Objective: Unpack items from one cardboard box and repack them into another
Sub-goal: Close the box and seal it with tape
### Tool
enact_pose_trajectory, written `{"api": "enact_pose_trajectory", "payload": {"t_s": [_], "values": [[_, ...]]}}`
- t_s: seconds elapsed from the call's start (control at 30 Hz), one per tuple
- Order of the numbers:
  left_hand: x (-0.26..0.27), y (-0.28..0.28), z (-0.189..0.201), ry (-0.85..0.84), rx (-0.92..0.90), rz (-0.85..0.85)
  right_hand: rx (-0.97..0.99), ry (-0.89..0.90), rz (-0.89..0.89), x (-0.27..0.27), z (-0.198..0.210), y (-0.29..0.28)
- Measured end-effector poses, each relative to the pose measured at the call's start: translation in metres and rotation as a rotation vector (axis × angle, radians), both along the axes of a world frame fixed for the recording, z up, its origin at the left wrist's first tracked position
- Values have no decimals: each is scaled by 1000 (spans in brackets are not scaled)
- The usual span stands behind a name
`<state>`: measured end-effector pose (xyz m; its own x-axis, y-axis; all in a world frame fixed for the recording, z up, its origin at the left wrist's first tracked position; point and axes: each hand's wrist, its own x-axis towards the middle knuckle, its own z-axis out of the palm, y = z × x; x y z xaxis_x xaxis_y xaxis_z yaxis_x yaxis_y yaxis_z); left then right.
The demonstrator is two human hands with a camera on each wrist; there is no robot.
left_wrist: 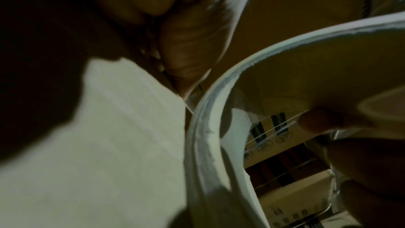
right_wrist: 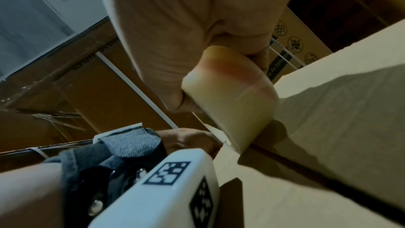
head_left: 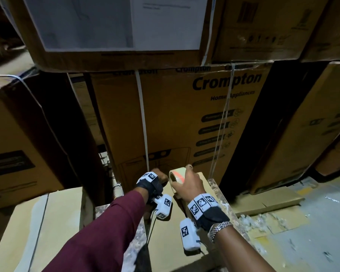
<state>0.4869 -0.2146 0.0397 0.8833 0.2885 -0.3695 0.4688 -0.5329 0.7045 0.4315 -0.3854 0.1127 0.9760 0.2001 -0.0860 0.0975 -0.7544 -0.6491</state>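
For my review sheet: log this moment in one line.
stage: taping box shut | right hand: grips tape roll on box top | left hand: at tape end, grip unclear

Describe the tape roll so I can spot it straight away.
Start at the big carton printed "Crompton", then drop to the plain box below it. The tape roll stands on edge there, gripped by the right hand. It alone is round, tan, with an orange stripe.
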Motion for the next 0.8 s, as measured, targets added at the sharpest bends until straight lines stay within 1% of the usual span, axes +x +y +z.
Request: {"api": "enact_pose_trajectory", "payload": {"t_s": [0.07, 0.1, 0.13, 0.2, 0.27, 0.37, 0.47, 0.53, 0.6, 0.63, 0.7, 0.8], "values": [[3, -1, -3, 29, 42, -28, 0, 9, 8, -3, 0, -3], [5, -2, -5, -6, 59, -20, 2, 13, 13, -5, 0, -3], [3, -5, -3, -65, 35, -13, 6, 15, 17, -6, -1, -5], [-1, -9, 1, -168, -44, -56, 15, 17, 27, -10, -3, -8], [-7, -11, 7, -194, -144, -113, 52, 13, 34, -15, -11, -15], [-10, -8, 12, -166, -174, -142, 232, 8, 39, -28, -37, -30], [-10, -11, 17, -116, -132, -177, 398, 58, 20, -40, -60, -38], [-7, -8, 12, -91, -108, -196, 448, 90, 7, -41, -68, -39], [-1, -3, 8, -47, -102, -253, 464, 90, 8, -39, -69, -39], [2, 1, 3, -22, -124, -254, 468, 89, 7, -39, -67, -39], [0, 3, 4, 34, -147, -203, 464, 76, 17, -40, -66, -39], [-9, 0, 7, 9, -113, -189, 531, 69, 18, -43, -66, -37]]}}
